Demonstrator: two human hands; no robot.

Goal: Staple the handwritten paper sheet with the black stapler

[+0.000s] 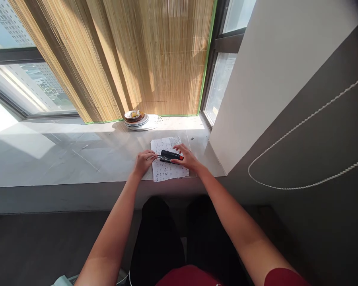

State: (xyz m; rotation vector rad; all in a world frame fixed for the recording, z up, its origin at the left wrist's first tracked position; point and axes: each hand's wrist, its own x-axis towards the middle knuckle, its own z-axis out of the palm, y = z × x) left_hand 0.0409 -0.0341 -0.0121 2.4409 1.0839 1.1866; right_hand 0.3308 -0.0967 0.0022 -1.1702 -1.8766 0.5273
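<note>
A black stapler (168, 154) with a red end lies over a handwritten sheet of paper (164, 171), its upper and lower parts spread apart. My left hand (144, 162) is closed in a pinch at the stapler's left end, on a thin silvery piece whose exact form is too small to make out. From the right, my right hand (188, 157) holds the stapler near its red end, thumb along the lower part and index finger curved above the top.
Stacked plates (140, 121) stand at the back of the ledge (107, 159), near the bamboo blind (155, 59). A small dark bit (192, 138) lies right of the paper. A white wall (256, 67) bounds the right side, and a beaded cord (274, 187) hangs there.
</note>
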